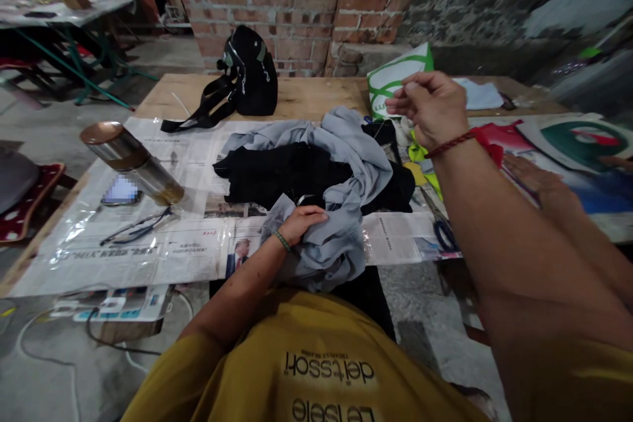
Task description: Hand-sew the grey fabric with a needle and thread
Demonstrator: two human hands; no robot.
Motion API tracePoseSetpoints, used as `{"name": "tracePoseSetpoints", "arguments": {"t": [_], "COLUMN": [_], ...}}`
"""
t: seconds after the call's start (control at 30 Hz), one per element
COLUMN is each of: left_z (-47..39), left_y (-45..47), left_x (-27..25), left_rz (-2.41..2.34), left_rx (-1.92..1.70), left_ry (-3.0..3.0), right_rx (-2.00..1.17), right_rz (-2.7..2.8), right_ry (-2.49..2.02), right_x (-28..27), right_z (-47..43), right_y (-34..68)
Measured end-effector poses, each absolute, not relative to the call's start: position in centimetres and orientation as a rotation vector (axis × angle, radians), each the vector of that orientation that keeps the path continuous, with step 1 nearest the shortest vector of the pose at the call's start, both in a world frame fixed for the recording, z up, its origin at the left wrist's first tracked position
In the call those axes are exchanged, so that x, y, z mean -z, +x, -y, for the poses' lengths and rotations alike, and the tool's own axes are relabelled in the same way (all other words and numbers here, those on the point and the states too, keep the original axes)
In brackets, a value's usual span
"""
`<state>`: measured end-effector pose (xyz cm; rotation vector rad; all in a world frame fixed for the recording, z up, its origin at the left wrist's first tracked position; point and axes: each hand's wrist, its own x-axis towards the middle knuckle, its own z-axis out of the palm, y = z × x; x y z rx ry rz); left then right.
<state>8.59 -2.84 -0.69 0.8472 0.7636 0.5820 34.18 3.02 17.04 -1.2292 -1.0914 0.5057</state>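
Observation:
My left hand (pixel 299 224) is closed on a bunched light grey cloth (pixel 341 231) at the front edge of the table, thumb and fingers pinching a fold. My right hand (pixel 430 105) is raised above the table, to the right of the cloth, its thumb and forefinger pressed together. Whatever lies between those fingertips is too small to make out. A black cloth (pixel 287 171) lies within the grey folds, just beyond my left hand. Some small dark object shows beside my left fingers, partly hidden.
Scissors (pixel 445 234) lie at the right front. A metal flask (pixel 133 161), a phone (pixel 121 191) and glasses (pixel 136 227) are at left. Behind stand a black bag (pixel 254 72) and a green-white bag (pixel 390 76). Another person's hand (pixel 531 175) and an iron (pixel 583 135) are at right.

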Motion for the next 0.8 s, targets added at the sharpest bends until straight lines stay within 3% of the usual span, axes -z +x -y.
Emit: {"name": "tracePoseSetpoints", "arguments": {"t": [0.43,0.8], "left_z": [2.7,2.7], "left_y": [8.6,8.5], "left_x": [0.9,0.9], "left_rz": [-0.757,-0.755], "left_rx": [-0.569,-0.561], "left_ry": [0.866,0.898], "right_rx": [-0.253,-0.415], "right_rz": [1.156,1.068], "right_ry": [-1.229,-1.172], "right_x": [-22.1,-19.5], "right_z": [-3.3,-2.6], "right_y": [36.8,34.3]}}
